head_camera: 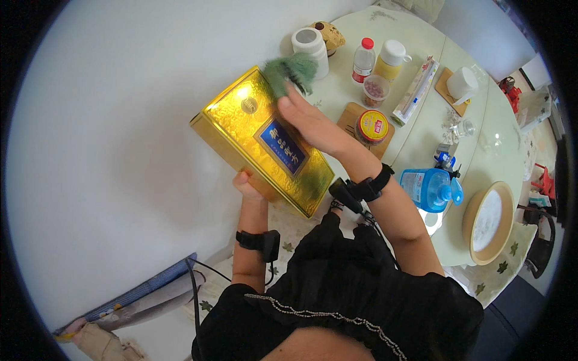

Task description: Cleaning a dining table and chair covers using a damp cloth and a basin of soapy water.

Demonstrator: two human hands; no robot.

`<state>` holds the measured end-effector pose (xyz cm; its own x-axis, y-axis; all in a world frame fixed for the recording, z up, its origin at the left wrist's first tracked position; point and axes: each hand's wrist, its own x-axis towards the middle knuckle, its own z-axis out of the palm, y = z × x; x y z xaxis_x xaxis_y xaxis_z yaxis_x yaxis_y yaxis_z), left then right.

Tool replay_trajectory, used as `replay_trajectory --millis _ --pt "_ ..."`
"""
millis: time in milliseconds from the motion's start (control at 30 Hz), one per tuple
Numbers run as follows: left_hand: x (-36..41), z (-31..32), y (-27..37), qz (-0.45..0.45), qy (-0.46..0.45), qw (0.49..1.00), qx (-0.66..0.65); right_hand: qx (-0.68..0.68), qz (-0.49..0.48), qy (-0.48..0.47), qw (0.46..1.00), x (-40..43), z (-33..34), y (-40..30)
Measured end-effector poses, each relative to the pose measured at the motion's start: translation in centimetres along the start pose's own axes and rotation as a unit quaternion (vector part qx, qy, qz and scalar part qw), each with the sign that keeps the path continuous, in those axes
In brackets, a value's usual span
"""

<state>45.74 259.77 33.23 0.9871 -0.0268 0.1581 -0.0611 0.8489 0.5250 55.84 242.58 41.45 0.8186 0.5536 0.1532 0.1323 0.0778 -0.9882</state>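
A shiny gold box (244,131), with a blue panel (282,146) that bears writing, is held tilted in the air in front of the white wall. My left hand (249,186) grips its lower edge, the thumb showing and the other fingers hidden beneath. In my right hand (309,119) is a fluffy green cloth (293,70), pressed at the box's upper right edge. The fingers of that hand are partly covered by the cloth, which looks blurred. Each wrist wears a black strap with a small device.
On the round table (469,149) stand a white canister (311,49), a bottle with a red cap (364,61), a red-and-yellow lidded jar (373,127), a blue pump bottle (426,189) and a beige basin (474,243) holding suds. A black cable (195,293) hangs at lower left.
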Motion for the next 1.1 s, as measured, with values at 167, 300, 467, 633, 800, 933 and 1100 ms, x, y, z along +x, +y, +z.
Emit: replay_trajectory --millis 167,300,467,633,800,933,1100 --pt "-0.6 0.2 0.4 -0.004 -0.005 1.000 0.025 0.293 0.194 -0.080 0.933 -2.2 -0.4 0.4" --pt "-0.6 -0.4 -1.0 0.031 0.026 0.999 0.008 0.256 0.198 -0.040 0.945 -5.0 -0.6 3.9" --pt "0.0 -1.7 -0.2 0.044 0.109 0.993 0.024 0.304 0.277 0.063 0.910 -9.1 1.1 9.5" --pt "2.6 -1.9 -0.5 0.013 0.090 0.988 0.121 0.517 0.326 0.131 0.781 -10.9 4.1 8.6" --pt "6.4 -1.0 -2.7 0.059 0.105 0.923 0.366 0.509 0.384 0.153 0.755 -9.1 0.1 10.3" --pt "9.7 -2.1 -4.4 0.092 0.096 0.894 0.427 0.272 0.316 0.191 0.889 -11.3 -1.5 13.2" --pt "13.7 -2.3 -8.3 0.101 0.125 0.865 0.475 -0.334 0.124 0.129 0.926 -14.1 -2.4 15.5"
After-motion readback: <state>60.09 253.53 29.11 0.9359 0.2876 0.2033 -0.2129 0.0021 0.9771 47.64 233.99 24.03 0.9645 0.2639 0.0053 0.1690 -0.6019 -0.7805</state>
